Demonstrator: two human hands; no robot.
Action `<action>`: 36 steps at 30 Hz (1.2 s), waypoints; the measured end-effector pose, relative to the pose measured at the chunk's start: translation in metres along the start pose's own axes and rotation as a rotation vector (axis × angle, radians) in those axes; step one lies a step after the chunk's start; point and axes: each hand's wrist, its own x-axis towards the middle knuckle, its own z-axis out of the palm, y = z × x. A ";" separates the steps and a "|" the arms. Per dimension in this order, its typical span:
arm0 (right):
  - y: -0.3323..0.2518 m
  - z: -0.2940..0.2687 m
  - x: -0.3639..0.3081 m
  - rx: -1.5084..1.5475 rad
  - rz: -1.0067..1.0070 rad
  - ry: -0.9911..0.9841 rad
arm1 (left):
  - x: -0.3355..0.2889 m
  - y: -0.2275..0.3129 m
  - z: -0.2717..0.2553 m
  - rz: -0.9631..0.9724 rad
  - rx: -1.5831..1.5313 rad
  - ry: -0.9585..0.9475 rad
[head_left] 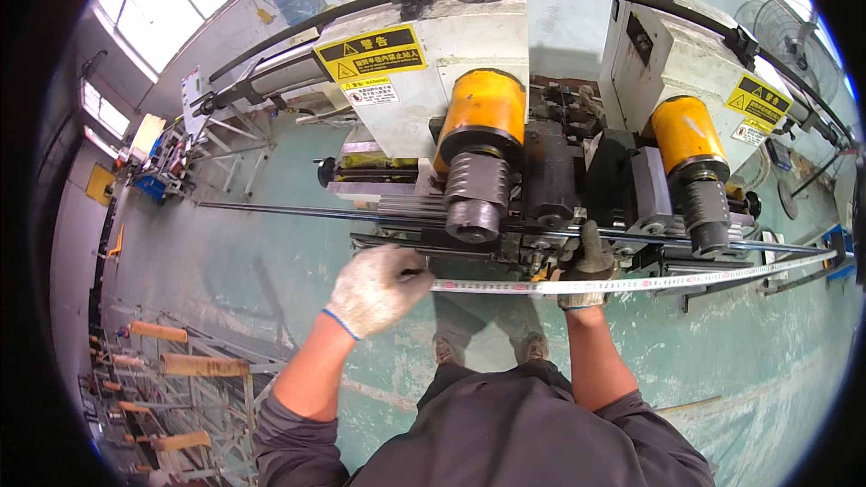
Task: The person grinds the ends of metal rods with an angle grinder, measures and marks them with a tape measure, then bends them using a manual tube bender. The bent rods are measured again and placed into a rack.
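L hand (374, 290) is gripping the white tape (492, 287), prob. b/c that's holding it tight. The tape is running R, by the long bars (307, 210). R hand (588, 263) is sitting behind the tape; can't tell if its fingers are grabbing anything.

Free room over floor (225, 257) left of left hand (377, 289); right, tape (686, 281) crosses; ahead, 2 orange cylinders (484, 108) jut.

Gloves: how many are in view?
2: a whitish glove on the left hand, holding the tape, and a darker glove on the right hand.
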 end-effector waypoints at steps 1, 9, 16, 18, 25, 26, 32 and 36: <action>0.006 0.001 0.002 0.024 0.025 0.040 | -0.002 -0.021 -0.010 0.000 -0.011 0.007; 0.060 -0.012 0.047 0.410 -0.099 -0.076 | 0.018 -0.162 -0.070 -0.039 -0.089 -0.004; 0.070 -0.012 0.054 0.074 -0.375 0.180 | 0.051 -0.228 -0.105 -0.019 -0.065 -0.003; 0.072 0.000 0.034 0.084 -0.404 0.219 | 0.062 -0.243 -0.110 -0.027 -0.072 -0.008; 0.129 0.113 -0.125 -0.318 -0.135 0.391 | 0.085 -0.283 -0.120 -0.049 -0.118 -0.083; 0.143 0.135 -0.151 -0.435 0.010 0.292 | 0.088 -0.287 -0.122 0.008 -0.114 -0.072; 0.200 0.271 -0.174 -0.681 0.503 -0.795 | 0.104 -0.299 -0.137 -0.038 -0.111 -0.221; 0.242 0.335 -0.166 -0.179 0.576 -0.677 | 0.106 -0.323 -0.154 -0.001 -0.075 -0.239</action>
